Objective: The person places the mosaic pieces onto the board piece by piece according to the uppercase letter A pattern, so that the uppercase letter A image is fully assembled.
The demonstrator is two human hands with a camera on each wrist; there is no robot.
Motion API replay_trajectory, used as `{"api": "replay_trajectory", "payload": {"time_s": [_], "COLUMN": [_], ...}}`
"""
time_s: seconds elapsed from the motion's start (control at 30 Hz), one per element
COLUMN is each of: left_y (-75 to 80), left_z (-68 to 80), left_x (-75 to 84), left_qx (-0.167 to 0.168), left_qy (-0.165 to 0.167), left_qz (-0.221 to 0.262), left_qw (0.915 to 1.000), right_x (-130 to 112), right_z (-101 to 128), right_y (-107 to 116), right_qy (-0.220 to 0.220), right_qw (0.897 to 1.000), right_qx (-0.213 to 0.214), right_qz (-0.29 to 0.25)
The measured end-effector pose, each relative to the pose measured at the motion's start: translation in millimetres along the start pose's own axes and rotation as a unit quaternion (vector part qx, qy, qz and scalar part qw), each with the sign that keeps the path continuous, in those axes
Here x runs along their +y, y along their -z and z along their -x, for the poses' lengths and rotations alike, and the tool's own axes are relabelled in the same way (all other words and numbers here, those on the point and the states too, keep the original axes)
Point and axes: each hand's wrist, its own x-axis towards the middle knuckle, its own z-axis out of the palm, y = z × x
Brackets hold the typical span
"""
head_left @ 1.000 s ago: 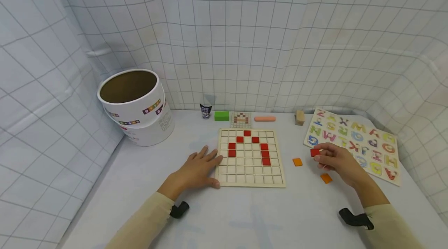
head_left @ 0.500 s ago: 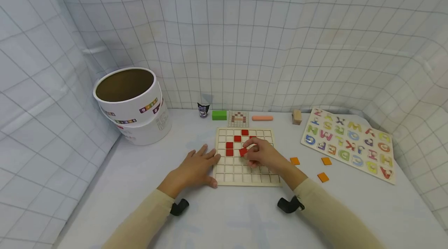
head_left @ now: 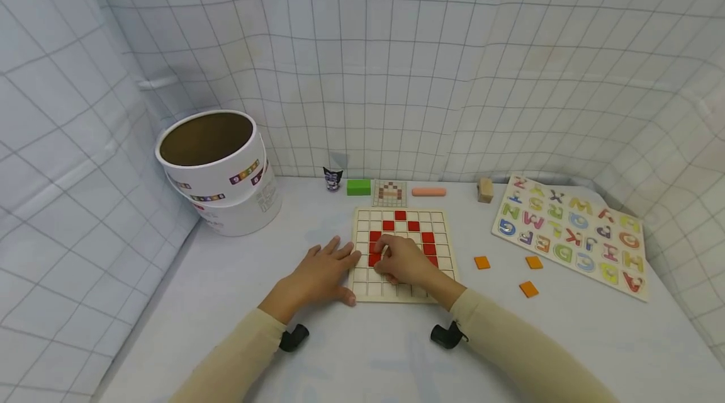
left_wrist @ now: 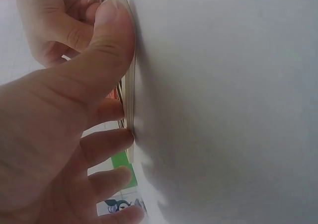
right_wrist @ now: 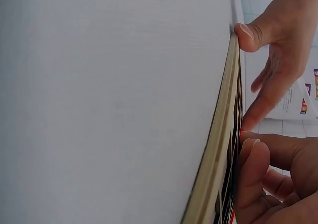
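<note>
A square wooden grid board (head_left: 416, 289) lies on the table, with red tiles (head_left: 400, 216) set in an arch pattern. My left hand (head_left: 320, 274) rests at its left edge, fingers spread, with thumb and fingertips against the rim. Over the board, my right hand (head_left: 403, 261) pinches a red square tile (head_left: 374, 259) at the cell just below two red ones in the left column. In the right wrist view, a sliver of that red tile (right_wrist: 243, 132) shows by the index fingertip. My right hand covers several of the middle cells.
Three orange tiles (head_left: 482, 262) lie right of the board. Farther right is an alphabet puzzle (head_left: 572, 236). Behind the board stand a small figurine (head_left: 332, 180), a green block (head_left: 359, 187), a pattern card (head_left: 389, 194), an orange-pink stick (head_left: 428, 192) and a wooden block (head_left: 484, 190). A white bucket (head_left: 243, 201) stands left.
My right hand has carried the red tile leftward from beside the alphabet puzzle, across the board, to the left column. My left hand has stayed at the board's edge.
</note>
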Motion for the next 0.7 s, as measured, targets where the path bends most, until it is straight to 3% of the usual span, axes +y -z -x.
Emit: {"api": "replay_trajectory", "payload": {"time_s": [0.3, 0.6, 0.7], "left_y": [-1.5, -1.7, -2.4], "left_z": [-1.8, -2.6, -2.2], "left_x": [-0.7, -0.7, 0.6], "left_qx": [0.0, 0.002, 0.002], "left_qy": [-0.002, -0.004, 0.001], "left_qz": [-0.004, -0.009, -0.008], "left_qw": [1.0, 0.9999, 1.0], "right_x": [2, 4, 8], "right_z": [3, 5, 12], "right_y": [6, 12, 17], "right_qy": [0.038, 0.064, 0.082], "right_qw": [0.993, 0.99, 0.989], "right_qx": [0.028, 0.008, -0.017], "right_qz": [0.111, 0.128, 0.119]}}
